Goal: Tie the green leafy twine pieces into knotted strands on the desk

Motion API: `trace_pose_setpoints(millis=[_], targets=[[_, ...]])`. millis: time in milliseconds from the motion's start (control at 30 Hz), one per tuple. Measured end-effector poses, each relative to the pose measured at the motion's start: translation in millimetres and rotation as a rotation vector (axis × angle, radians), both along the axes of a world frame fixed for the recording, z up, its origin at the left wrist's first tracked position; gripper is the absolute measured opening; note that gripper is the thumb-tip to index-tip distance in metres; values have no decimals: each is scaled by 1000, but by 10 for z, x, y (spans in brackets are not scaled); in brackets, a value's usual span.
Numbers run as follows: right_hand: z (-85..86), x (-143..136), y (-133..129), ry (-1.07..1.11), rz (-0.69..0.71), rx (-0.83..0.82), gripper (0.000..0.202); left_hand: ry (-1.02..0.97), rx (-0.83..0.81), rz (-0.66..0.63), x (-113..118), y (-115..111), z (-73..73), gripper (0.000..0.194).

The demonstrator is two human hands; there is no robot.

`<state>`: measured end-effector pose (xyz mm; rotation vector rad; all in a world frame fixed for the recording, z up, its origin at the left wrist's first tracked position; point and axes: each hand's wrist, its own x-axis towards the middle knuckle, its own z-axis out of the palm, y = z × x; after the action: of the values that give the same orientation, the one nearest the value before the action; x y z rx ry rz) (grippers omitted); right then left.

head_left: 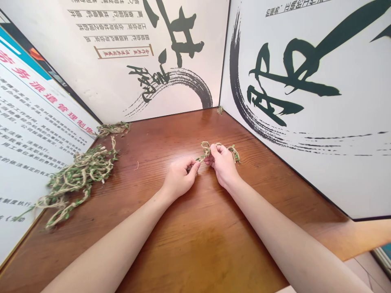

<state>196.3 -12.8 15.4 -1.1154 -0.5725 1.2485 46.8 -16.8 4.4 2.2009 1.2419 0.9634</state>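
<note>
A small bundle of jute twine with green leaves [235, 154] is held just above or on the wooden table, in the middle of the view. My right hand [223, 162] pinches the looped part of it between thumb and fingers. Loops of twine stick out on both sides of that hand. My left hand [181, 175] is closed, its thumb and forefinger pinching an end of the same twine. A short stretch of twine runs between the two hands. The fingers partly hide the middle of the bundle.
A tangled pile of leafy twine [82, 171] lies on the left of the brown wooden table [189, 244], with a smaller clump [113, 128] behind it. A tiny green scrap [220, 110] sits in the far corner. White panels with dark lettering [305, 171] stand around the table.
</note>
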Motion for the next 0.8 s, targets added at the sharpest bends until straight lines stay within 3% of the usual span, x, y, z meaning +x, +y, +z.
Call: trace_pose_setpoints(millis=[467,800], targets=[[-72,59,58,-103,-95,19,19,74,68,-15,5,-12,-12,31],[-29,84,45,-80,-170,11,17,97,88,-21,6,-21,-33,32]])
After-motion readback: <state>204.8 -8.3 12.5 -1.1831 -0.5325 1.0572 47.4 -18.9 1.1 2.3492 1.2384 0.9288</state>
